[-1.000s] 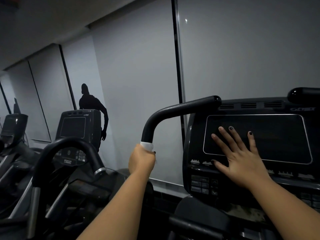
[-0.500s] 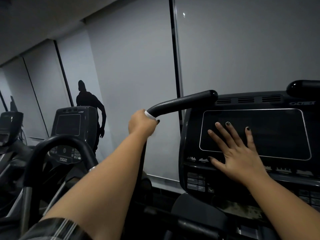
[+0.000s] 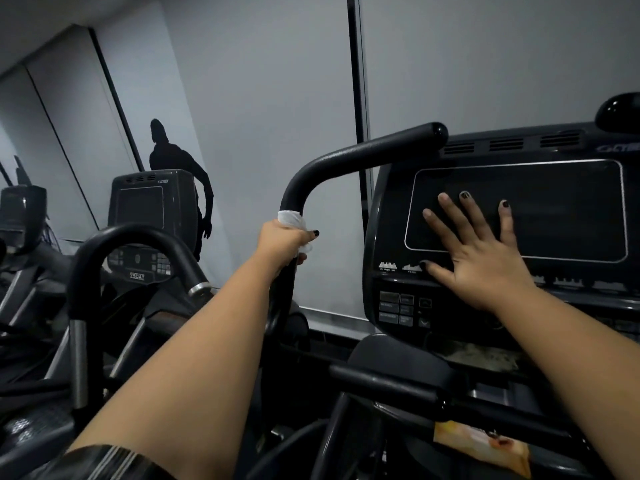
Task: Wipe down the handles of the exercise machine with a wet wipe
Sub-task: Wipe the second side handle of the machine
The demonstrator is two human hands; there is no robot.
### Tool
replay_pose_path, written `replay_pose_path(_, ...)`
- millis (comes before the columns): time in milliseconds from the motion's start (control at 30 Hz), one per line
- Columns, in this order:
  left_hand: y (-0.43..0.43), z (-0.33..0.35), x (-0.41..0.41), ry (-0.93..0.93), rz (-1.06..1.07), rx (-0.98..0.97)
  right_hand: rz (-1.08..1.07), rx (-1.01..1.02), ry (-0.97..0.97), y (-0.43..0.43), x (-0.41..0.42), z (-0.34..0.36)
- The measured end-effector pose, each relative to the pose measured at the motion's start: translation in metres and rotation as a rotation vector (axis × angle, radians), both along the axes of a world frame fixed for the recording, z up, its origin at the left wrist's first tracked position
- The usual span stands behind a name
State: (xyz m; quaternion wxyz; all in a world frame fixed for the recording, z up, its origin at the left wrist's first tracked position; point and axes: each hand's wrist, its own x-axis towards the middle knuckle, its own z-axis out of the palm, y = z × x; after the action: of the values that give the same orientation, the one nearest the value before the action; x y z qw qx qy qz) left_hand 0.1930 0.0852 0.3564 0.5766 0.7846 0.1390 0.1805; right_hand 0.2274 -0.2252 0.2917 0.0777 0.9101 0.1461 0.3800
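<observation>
Wet wipe [image 3: 292,220] is clamped round handle [image 3: 346,157] by left grip [image 3: 280,242]. Right grip [image 3: 481,258] is spread flat on console screen [image 3: 561,209].

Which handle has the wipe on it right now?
The curved black handle just left of the console: the left hand grips it through the white wipe below its bend. The neighbouring machine's looped handle and the far-right handle are bare.

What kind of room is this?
Probably a gym. A neighbouring machine stands beside this one, each has a console with a screen, and the left hand grips a curved handle through a wipe.
</observation>
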Motion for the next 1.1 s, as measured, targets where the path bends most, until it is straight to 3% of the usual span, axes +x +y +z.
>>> replay_pose_path(133, 0.003, -0.026, -0.006, 0.049, 0.074, 0.048, -0.014, 0.041, 0.174, 0.004, -0.012, 0.013)
replay_pose_path(200, 0.005, -0.033, -0.01, 0.07, 0.095, 0.077, 0.002, 0.161, 0.256, 0.018, -0.029, 0.017)
replay_pose_path(267, 0.003, -0.039, -0.013, 0.095, 0.106, 0.112, 0.103, 0.358, 0.271, 0.036, -0.054, 0.008)
replay_pose_path(367, 0.002, -0.05, -0.024, 0.133, 0.14, 0.191, 0.423, 0.676, 0.315, 0.061, -0.102, -0.026)
replay_pose_path(500, 0.006, -0.074, -0.047, 0.252, 0.167, 0.282, 0.487, 0.797, 0.472, 0.081, -0.126, -0.07)
replay_pose_path(800, 0.01, -0.1, -0.068, 0.662, 0.179, 0.794, 0.262, 0.56, 0.597, 0.088, -0.124, -0.08)
replay_pose_path(900, 0.01, -0.09, -0.09, 0.756, -0.119, 1.13, 0.219, 0.515, 0.599, 0.091, -0.125, -0.081)
replay_pose_path(933, 0.009, -0.081, -0.095, 0.792, -0.238, 1.117, 0.211, 0.51, 0.599, 0.091, -0.124, -0.08)
replay_pose_path(1000, 0.009, -0.064, -0.099, 0.751, -0.254, 0.99, 0.206, 0.503, 0.594, 0.09, -0.125, -0.08)
replay_pose_path(1100, 0.011, -0.07, -0.103, 0.778, -0.196, 1.156, 0.205, 0.481, 0.589, 0.09, -0.127, -0.079)
